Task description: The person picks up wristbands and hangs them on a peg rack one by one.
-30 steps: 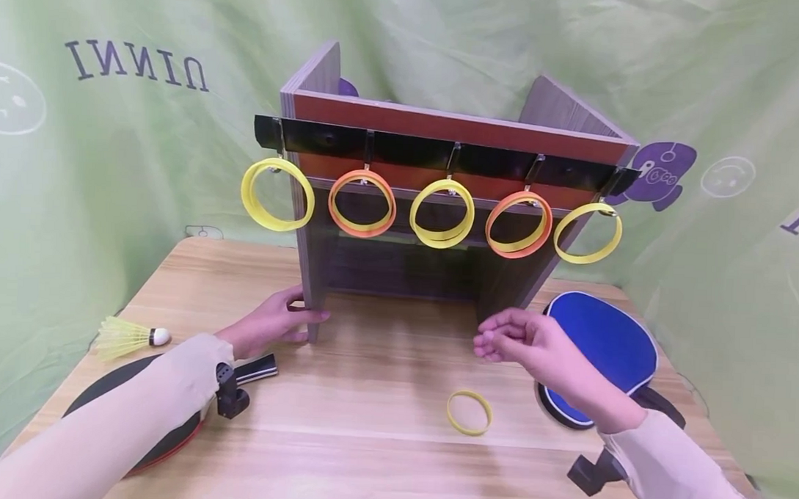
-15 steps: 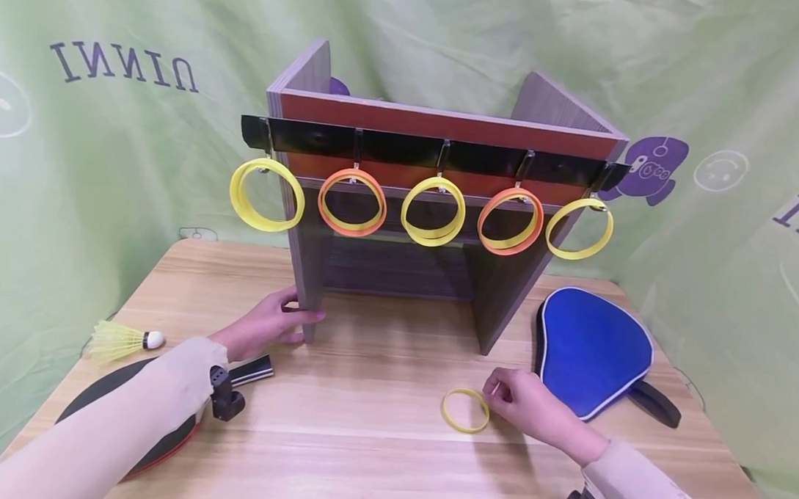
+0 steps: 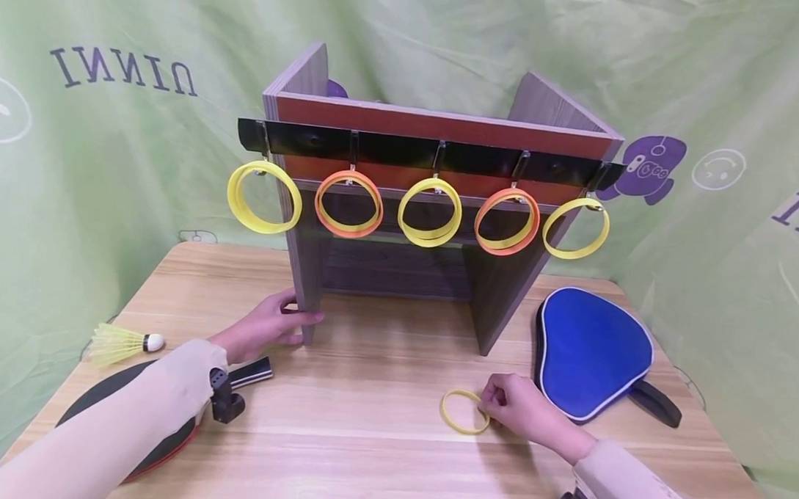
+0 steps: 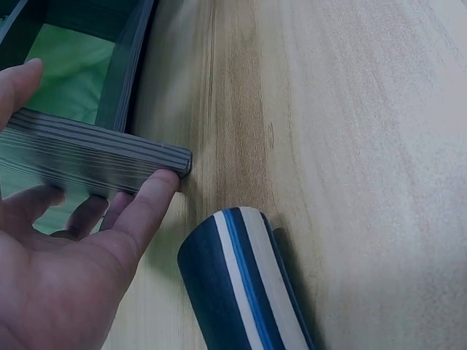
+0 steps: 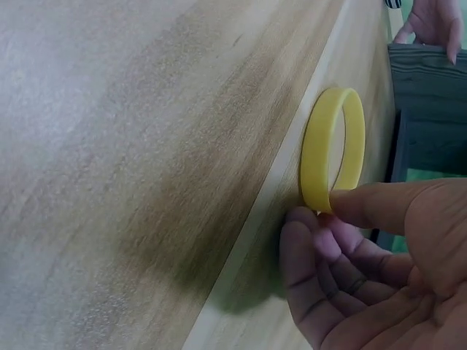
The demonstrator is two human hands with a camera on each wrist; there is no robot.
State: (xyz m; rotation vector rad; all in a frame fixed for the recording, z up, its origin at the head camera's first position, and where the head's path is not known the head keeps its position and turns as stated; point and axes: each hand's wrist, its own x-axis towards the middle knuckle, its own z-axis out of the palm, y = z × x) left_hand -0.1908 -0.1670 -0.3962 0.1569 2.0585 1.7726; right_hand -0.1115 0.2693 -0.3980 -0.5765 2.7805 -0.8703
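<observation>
My left hand (image 3: 267, 326) grips the lower front edge of the left side panel of a grey wood-grain shelf (image 3: 306, 261). In the left wrist view, the thumb is on one face of that panel (image 4: 95, 149) and the fingers are on the other. A yellow silicone wristband (image 3: 456, 426) lies on the table, and my right hand (image 3: 516, 408) pinches its right side. From the right wrist, the thumb (image 5: 372, 204) reaches just inside the band (image 5: 317, 153) with the index finger outside. Several yellow and orange bands (image 3: 429, 239) hang from hooks on the shelf's black strip (image 3: 396, 145).
Left of the shelf lie a yellow shuttlecock (image 3: 115, 344) and a black table tennis paddle (image 3: 104, 393), partly under the left sleeve; its handle (image 4: 241, 284) is close to the left hand. A blue paddle case (image 3: 590, 352) lies at right. Green printed fabric (image 3: 145, 160) stands behind the table.
My right hand has come down from beside the shelf's right panel to the yellow wristband and now pinches its edge. The left hand stays on the left panel; the view has shifted slightly.
</observation>
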